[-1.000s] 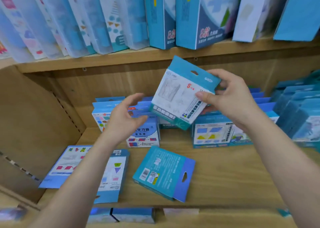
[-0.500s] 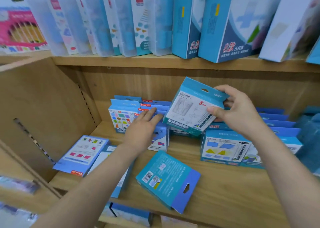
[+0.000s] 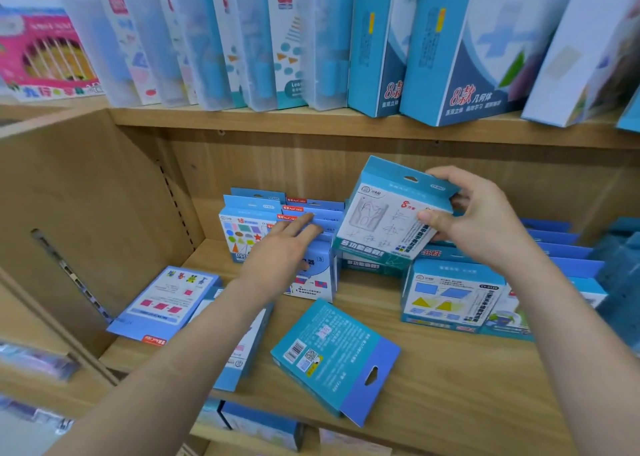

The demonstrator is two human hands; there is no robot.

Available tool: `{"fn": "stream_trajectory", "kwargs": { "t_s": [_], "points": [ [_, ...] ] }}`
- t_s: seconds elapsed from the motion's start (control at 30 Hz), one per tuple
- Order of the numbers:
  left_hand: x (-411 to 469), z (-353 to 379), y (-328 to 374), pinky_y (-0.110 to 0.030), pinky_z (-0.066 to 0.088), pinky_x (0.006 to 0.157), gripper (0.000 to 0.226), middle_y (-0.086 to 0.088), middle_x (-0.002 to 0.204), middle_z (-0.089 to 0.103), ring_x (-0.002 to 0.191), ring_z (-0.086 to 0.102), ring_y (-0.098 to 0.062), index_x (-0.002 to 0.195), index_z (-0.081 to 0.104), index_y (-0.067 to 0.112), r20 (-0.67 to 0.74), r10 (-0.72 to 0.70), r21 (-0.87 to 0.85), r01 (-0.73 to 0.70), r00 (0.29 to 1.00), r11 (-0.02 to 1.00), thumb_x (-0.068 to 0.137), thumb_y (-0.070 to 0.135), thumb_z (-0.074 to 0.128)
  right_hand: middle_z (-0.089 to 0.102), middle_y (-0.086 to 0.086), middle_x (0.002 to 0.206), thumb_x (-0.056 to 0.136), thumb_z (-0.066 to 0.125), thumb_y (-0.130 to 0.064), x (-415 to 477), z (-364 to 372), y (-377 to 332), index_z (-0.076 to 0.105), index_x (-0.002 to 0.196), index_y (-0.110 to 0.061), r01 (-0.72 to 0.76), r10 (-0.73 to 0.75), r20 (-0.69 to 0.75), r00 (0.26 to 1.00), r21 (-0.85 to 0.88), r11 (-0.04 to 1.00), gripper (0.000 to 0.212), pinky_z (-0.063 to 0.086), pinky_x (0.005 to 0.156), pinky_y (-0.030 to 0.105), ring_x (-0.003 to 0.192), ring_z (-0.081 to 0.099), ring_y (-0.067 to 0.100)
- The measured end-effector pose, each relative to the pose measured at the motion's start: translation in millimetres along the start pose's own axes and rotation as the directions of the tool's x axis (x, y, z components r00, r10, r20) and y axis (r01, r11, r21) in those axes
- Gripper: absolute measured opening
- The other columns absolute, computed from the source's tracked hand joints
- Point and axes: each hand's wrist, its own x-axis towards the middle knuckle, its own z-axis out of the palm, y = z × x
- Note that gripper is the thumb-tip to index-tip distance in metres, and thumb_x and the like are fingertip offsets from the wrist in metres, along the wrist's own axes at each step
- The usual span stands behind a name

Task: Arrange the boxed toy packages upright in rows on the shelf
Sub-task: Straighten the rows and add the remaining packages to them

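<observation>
Wooden shelf point(image 3: 450, 379), rows partly stocked. I note the right hand point(image 3: 485, 227) pinching a tilted boxed package point(image 3: 384, 223) above the middle row. The left hand point(image 3: 284, 255), fingers straight, steadies the standing boxes point(image 3: 322, 268). Next, I judge: seat it upright.

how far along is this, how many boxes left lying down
Done: rows stand upright at the back, like the shapes box and triangles box. In hand: right hand holds a white-fronted box tilted above them; left hand rests on the middle row. Left: three lie flat: the teal box, the red-squares box and a half-covered box under the left forearm.
</observation>
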Motion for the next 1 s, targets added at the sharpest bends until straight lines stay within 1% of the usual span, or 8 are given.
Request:
{"fn": "stream_trajectory", "kwargs": {
  "t_s": [0.17, 0.27, 0.3, 0.43, 0.57, 0.8, 0.93, 1.0],
  "points": [
    [-3.2, -0.8, 0.9, -0.041, 0.046, 0.096, 0.061, 0.001, 0.156, 0.022, 0.131, 0.034, -0.027, 0.137, 0.036, 0.024, -0.011, 0.003, -0.011, -0.003, 1.0, 1.0, 0.085, 0.012, 0.066, 0.065, -0.01, 0.106, 0.081, 0.072, -0.008, 4.1, 5.5, -7.8, 0.059, 0.11, -0.037, 0.042, -0.038, 0.048, 0.998, -0.104, 0.994, 0.043, 0.054, 0.087, 0.041, 0.1, 0.061, 0.013],
    [-4.5, -1.4, 0.1, -0.039, 0.044, 0.099, 0.06, 0.002, 0.156, 0.022, 0.133, 0.031, -0.026, 0.137, 0.035, 0.024, -0.015, -0.002, -0.021, 0.002, 1.0, 1.0, 0.086, 0.013, 0.065, 0.063, -0.007, 0.109, 0.083, 0.07, -0.011, 4.4, 16.0, -8.1, 0.057, 0.113, -0.037, 0.034, -0.02, 0.071, 0.997, -0.199, 0.979, 0.042, 0.052, 0.073, 0.027, 0.096, 0.057, 0.013],
    [-4.7, -1.5, 0.2, -0.038, 0.043, 0.1, 0.059, 0.002, 0.156, 0.022, 0.134, 0.03, -0.026, 0.137, 0.035, 0.025, -0.011, -0.007, -0.023, 0.007, 1.0, 1.0, 0.087, 0.014, 0.064, 0.062, -0.007, 0.109, 0.084, 0.07, -0.012, 3.7, 20.3, -7.0, 0.057, 0.115, -0.037, 0.029, -0.013, 0.07, 0.997, -0.226, 0.974, 0.042, 0.05, 0.071, 0.026, 0.096, 0.056, 0.014],
    [-4.6, -1.7, 0.6, -0.037, 0.043, 0.1, 0.059, 0.002, 0.156, 0.021, 0.135, 0.029, -0.025, 0.136, 0.034, 0.026, -0.002, -0.009, -0.02, 0.009, 1.0, 1.0, 0.087, 0.016, 0.065, 0.063, -0.005, 0.112, 0.084, 0.069, -0.024, -0.6, 36.2, -0.2, 0.053, 0.122, -0.039, -0.014, 0.042, 0.05, 0.998, -0.454, 0.891, 0.044, 0.048, 0.087, 0.04, 0.107, 0.054, 0.021],
    [-4.4, -0.8, 2.2, -0.038, 0.043, 0.101, 0.058, 0.002, 0.157, 0.018, 0.135, 0.029, -0.025, 0.136, 0.034, 0.026, 0.013, -0.009, -0.017, 0.009, 1.0, 1.0, 0.087, 0.016, 0.065, 0.061, -0.001, 0.119, 0.087, 0.064, -0.037, -4.9, 50.6, 12.7, 0.046, 0.133, -0.034, 0.005, 0.032, 0.041, 0.999, -0.687, 0.727, 0.05, 0.033, 0.094, 0.042, 0.123, 0.039, 0.021],
    [-8.1, -5.4, -0.2, -0.038, 0.048, 0.091, 0.058, 0.004, 0.156, 0.019, 0.134, 0.029, -0.023, 0.134, 0.035, 0.027, 0.012, -0.007, -0.026, 0.008, 1.0, 1.0, 0.086, 0.022, 0.066, 0.052, -0.003, 0.12, 0.085, 0.063, -0.037, -8.0, 69.4, 31.4, 0.049, 0.131, -0.028, 0.033, -0.005, 0.037, 0.999, -0.81, 0.585, 0.049, 0.026, 0.088, 0.04, 0.125, 0.029, 0.02],
    [-8.3, -7.0, -3.4, -0.039, 0.046, 0.095, 0.06, 0.004, 0.154, 0.024, 0.131, 0.031, -0.023, 0.135, 0.036, 0.027, 0.011, 0.0, -0.034, 0.001, 1.0, 0.999, 0.084, 0.025, 0.068, 0.052, -0.001, 0.116, 0.083, 0.065, -0.033, -5.7, 73.8, 30.2, 0.053, 0.125, -0.023, 0.025, -0.008, 0.024, 1.0, -0.842, 0.539, 0.045, 0.022, 0.087, 0.04, 0.122, 0.03, 0.022],
    [-7.0, -8.6, -3.4, -0.039, 0.047, 0.093, 0.061, 0.004, 0.152, 0.026, 0.129, 0.034, -0.023, 0.134, 0.036, 0.026, 0.013, -0.001, -0.02, 0.002, 1.0, 1.0, 0.083, 0.026, 0.069, 0.052, 0.0, 0.116, 0.082, 0.066, -0.031, -5.1, 74.9, 29.1, 0.053, 0.123, -0.024, 0.014, 0.001, 0.017, 1.0, -0.849, 0.528, 0.044, 0.023, 0.088, 0.041, 0.121, 0.031, 0.022]
  ]
}}
